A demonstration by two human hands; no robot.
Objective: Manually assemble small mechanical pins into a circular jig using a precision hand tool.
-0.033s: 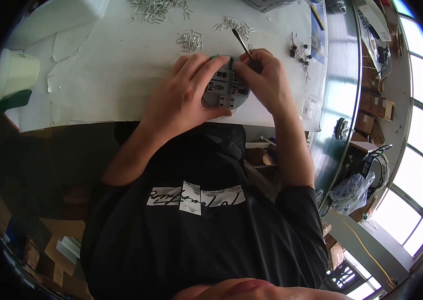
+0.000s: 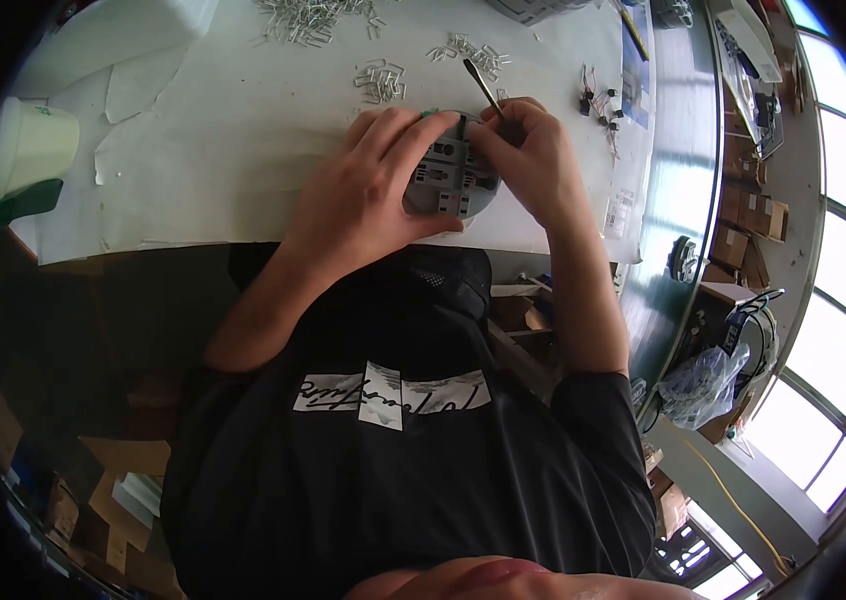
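- Disc [image 2: 451, 178] sits on my table [image 2: 243, 140], my left hand [image 2: 368, 180] clasping its left side; loosening could let it twist.
- Right of it, my right hand [image 2: 531, 160] is closed around a screwdriver [image 2: 484, 85], tip pointing away.
- Beyond it, loose metal clips [image 2: 380, 82] might scatter if that tip swings.

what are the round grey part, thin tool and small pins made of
The round grey part looks like matte moulded plastic, from its even colour and slots. The thin tool probably has a metal shaft, given its gleam; its grip is mostly hidden in the right hand. The pins seem bare metal wire, silvery and shiny.
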